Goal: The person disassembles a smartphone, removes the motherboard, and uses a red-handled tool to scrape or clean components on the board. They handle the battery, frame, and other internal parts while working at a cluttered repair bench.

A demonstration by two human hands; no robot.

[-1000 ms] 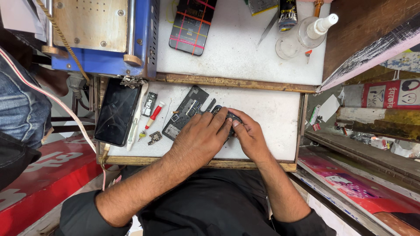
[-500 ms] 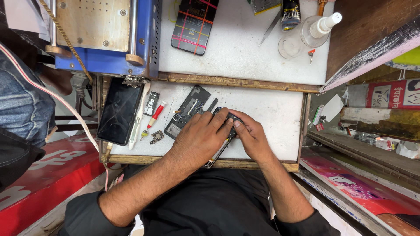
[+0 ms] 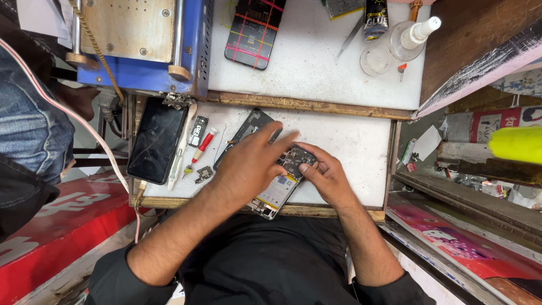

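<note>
L hand (image 3: 248,169) now lies flat, fingers spread, pressing the opened phone (image 3: 276,192) at the white bench's (image 3: 350,141) front edge, which has swung more diagonal vs. a sec ago; R hand (image 3: 324,178) pinches its top end, so work continues.

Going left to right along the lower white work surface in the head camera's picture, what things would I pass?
Black phone with a dark screen → white tool → red-handled screwdriver → left hand → opened phone → right hand → bare white surface.
</note>
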